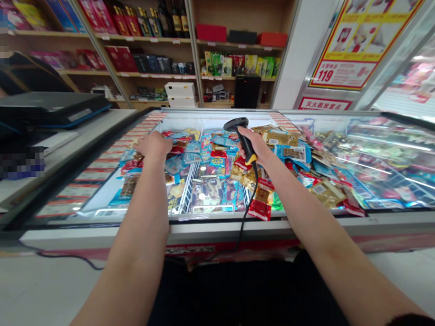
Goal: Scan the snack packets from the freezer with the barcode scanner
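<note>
My right hand (254, 145) is wrapped round a black barcode scanner (245, 139) with yellow at its lower end; its cord hangs down over the freezer's front edge. The scanner is held above colourful ice-cream packets (222, 140) in the open chest freezer (212, 226). Over to the left, my left hand (154, 145) reaches down onto red and blue packets in the left compartment. Its fingers look spread and partly bent, with their tips hard to make out. Gold and red packets (263, 199) lie beneath my right forearm.
White wire dividers (190, 187) split the freezer. Its right part lies under a glass lid (396, 161). A counter (105, 129) with a dark flat device (47, 108) stands at the left. Stocked shelves (149, 39) line the back, beside a wall poster (370, 34). Part of another person shows at far left.
</note>
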Available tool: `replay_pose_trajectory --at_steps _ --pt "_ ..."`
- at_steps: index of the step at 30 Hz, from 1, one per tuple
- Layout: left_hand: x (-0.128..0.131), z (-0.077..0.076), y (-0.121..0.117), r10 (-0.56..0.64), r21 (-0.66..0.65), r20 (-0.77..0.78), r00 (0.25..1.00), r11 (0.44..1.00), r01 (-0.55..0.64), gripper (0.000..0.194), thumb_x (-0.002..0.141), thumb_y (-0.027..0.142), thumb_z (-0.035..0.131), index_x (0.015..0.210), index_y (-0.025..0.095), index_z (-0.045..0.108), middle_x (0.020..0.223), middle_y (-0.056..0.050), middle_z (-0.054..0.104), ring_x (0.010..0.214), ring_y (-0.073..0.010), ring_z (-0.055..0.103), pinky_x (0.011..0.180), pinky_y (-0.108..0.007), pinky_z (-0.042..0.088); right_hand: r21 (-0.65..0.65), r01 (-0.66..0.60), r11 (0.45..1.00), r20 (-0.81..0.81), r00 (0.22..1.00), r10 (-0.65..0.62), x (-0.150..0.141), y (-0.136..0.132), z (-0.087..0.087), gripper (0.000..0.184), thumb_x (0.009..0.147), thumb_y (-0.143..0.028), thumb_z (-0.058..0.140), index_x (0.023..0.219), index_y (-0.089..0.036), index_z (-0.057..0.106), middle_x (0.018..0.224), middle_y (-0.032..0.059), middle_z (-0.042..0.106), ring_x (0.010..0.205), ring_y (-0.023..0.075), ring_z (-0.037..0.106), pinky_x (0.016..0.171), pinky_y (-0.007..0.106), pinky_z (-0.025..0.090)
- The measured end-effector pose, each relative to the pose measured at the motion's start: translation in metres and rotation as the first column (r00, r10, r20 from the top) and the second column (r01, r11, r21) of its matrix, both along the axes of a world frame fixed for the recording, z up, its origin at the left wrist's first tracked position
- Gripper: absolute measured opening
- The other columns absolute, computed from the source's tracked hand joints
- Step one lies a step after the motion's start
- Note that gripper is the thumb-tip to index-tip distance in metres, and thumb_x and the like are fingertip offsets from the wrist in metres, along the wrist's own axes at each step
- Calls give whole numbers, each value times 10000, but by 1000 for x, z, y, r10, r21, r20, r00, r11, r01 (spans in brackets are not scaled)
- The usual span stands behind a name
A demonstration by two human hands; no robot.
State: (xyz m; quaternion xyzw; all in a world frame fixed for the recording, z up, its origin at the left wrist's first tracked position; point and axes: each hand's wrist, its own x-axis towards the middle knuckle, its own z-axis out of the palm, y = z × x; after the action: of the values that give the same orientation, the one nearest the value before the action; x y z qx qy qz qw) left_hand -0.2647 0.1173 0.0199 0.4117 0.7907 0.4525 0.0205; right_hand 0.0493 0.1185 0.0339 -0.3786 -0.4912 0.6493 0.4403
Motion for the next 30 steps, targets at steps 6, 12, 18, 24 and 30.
replay_pose_trajectory --at_steps 6,12,18,24,30 --pt "48 -1 0 -140 7 -240 961 989 145 289 810 331 693 1061 192 730 1258 -208 694 1354 -446 516 1206 -628 273 12 39 999 -35 999 -39 0 1 -1 336 1033 -458 636 822 -212 548 510 -16 607 356 114 528 326 204 407" --pt "98 -25 11 -487 -217 -454 746 873 437 353 953 312 535 1224 193 727 1325 -159 689 1290 -352 590 1141 -497 409 4 125 992 -47 991 -125 -1 2 -3 353 998 -503 684 836 -214 559 509 -37 592 351 101 510 335 196 393" --pt "114 -46 17 -600 -336 -474 644 800 498 608 1021 447 483 1551 150 510 1584 -190 535 1465 -349 477 1196 -464 358 -18 128 992 -54 990 -129 2 8 -4 342 1010 -498 668 855 -217 550 514 -38 596 360 111 529 351 206 410" --pt "109 -49 24 -620 -403 -427 658 782 475 483 1053 440 416 1406 240 676 1392 -167 683 1364 -356 586 1137 -494 422 -25 124 992 -37 992 -124 2 6 -1 372 994 -511 692 830 -217 533 505 -37 592 356 109 526 350 208 415" --pt "104 -47 37 -589 -180 -286 756 808 561 282 948 244 547 1003 187 817 1156 -143 780 1212 -326 683 1082 -417 477 0 145 989 -46 988 -145 0 6 -4 361 1004 -502 674 830 -215 542 502 -41 586 358 104 519 347 202 404"
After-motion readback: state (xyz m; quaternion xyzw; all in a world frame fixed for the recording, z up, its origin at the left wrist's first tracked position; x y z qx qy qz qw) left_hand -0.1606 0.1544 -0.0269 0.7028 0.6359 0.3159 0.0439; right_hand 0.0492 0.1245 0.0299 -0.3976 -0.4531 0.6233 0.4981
